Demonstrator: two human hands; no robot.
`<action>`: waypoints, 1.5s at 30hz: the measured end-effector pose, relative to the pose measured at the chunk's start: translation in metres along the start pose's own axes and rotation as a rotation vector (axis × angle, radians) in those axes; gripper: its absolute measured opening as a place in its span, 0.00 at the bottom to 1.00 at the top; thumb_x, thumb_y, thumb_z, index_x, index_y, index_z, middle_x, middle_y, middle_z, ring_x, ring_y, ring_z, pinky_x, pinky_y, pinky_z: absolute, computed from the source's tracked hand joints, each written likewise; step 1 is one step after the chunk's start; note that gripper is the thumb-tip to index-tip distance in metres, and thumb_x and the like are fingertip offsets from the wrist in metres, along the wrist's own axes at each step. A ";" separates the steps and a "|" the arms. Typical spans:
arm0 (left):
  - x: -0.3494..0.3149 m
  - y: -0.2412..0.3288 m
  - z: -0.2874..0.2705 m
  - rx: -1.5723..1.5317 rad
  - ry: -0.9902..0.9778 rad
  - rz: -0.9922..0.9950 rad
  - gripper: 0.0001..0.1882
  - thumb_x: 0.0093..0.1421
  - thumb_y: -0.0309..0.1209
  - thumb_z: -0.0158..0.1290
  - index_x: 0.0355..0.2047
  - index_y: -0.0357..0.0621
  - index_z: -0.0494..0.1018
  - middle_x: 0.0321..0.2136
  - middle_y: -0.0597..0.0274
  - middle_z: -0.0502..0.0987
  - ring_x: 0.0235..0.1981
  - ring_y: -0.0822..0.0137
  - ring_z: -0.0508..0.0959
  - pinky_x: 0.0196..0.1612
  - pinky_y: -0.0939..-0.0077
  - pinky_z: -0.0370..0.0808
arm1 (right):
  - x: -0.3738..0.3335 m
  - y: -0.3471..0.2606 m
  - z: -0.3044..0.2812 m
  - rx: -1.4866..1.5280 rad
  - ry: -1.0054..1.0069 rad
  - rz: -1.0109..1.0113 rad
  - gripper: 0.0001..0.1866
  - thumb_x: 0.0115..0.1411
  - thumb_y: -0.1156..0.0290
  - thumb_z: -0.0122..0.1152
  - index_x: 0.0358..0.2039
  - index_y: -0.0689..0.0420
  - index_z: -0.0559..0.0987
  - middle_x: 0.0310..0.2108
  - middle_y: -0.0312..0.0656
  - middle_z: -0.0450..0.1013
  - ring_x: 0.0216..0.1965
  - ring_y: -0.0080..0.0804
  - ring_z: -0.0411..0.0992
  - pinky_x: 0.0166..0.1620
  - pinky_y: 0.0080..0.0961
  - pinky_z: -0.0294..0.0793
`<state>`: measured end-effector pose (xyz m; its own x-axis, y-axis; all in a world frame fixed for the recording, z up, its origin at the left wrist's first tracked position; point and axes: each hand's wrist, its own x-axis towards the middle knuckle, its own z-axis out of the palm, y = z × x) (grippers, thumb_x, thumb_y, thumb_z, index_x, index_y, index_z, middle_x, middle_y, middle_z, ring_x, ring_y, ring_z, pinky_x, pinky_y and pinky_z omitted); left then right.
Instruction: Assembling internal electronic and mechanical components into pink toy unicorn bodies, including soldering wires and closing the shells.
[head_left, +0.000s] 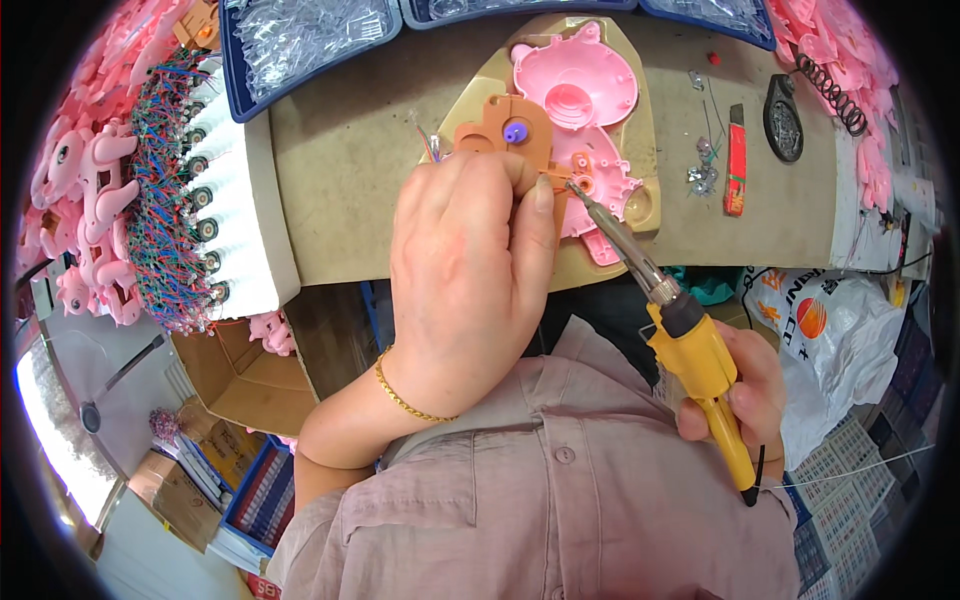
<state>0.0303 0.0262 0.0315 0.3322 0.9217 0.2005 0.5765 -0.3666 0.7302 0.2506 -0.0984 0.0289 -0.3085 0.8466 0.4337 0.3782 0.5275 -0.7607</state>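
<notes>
My left hand (465, 235) is closed, thumb and forefinger pinched at the edge of an orange-brown plastic part (500, 118) with a purple knob (515, 133). What lies under the fingers is hidden. Beside it, two pink plastic shell halves sit in a tan holder (640, 100): a round bowl-like one (575, 75) at the far side and another (610, 165) nearer. In my right hand (745, 380) is a yellow-handled soldering iron (690, 350), its metal tip slanting up-left to the orange part by my left thumb. Thin wires (428, 140) poke out beyond my left knuckles.
Blue trays of clear plastic pieces (320, 45) line the far edge. On the left, wired round components stand along white foam (250, 200) near pink toy parts (85, 190). A red-handled cutter (735, 165), black oval object (783, 118) and coiled spring (830, 95) lie right.
</notes>
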 end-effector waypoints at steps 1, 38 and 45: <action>0.000 0.000 0.000 0.006 0.003 0.004 0.05 0.55 0.24 0.54 0.27 0.40 0.68 0.24 0.56 0.69 0.27 0.55 0.68 0.34 0.65 0.65 | 0.003 0.000 0.002 -0.035 0.050 -0.012 0.33 0.44 0.76 0.72 0.49 0.52 0.64 0.48 0.66 0.68 0.28 0.45 0.77 0.23 0.28 0.74; 0.021 -0.021 -0.074 -0.207 -0.122 -0.342 0.08 0.54 0.25 0.56 0.35 0.38 0.76 0.33 0.54 0.77 0.38 0.54 0.75 0.43 0.67 0.70 | 0.012 0.055 -0.064 0.176 0.335 0.894 0.08 0.59 0.75 0.55 0.40 0.61 0.75 0.34 0.38 0.73 0.37 0.24 0.71 0.40 0.21 0.70; 0.020 -0.039 -0.072 0.359 -0.360 0.158 0.09 0.52 0.28 0.59 0.31 0.39 0.72 0.30 0.57 0.72 0.31 0.56 0.73 0.34 0.68 0.70 | 0.192 0.063 0.015 -0.100 -0.338 0.016 0.07 0.52 0.75 0.60 0.32 0.62 0.78 0.39 0.43 0.73 0.39 0.37 0.72 0.42 0.29 0.70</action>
<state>-0.0397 0.0680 0.0540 0.6344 0.7730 0.0073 0.6970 -0.5761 0.4270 0.2017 0.0964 0.0575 -0.5672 0.7924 0.2246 0.4639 0.5327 -0.7078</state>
